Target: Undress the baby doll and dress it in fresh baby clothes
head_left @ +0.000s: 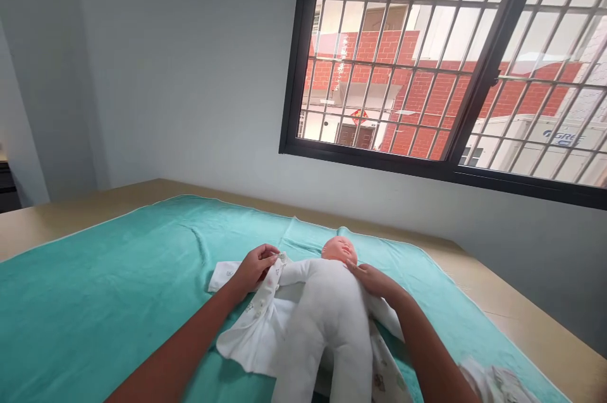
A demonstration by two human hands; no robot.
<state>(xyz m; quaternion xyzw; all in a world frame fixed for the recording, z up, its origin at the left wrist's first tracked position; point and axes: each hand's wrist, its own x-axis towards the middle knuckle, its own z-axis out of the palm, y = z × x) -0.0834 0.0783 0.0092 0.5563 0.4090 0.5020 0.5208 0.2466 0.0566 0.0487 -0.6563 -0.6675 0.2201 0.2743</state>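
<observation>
A baby doll point(332, 302) with a white cloth body and a pink head lies on its back, head toward the window wall. Spread partly under it is a white baby shirt point(258, 340) with a small print and a row of snaps along its edge. My left hand point(256, 267) pinches the shirt's edge beside the end of the doll's arm on the left side. On the other side my right hand point(377, 279) rests on the doll's upper chest and shoulder, just below the head, fingers stretched out. The shirt's part beneath the body is hidden.
A turquoise blanket point(118, 283) covers much of the light wooden table point(535, 314). Near the lower right edge sits a crumpled printed white cloth point(497, 384). Behind the table stand a grey wall and a barred window point(403, 61).
</observation>
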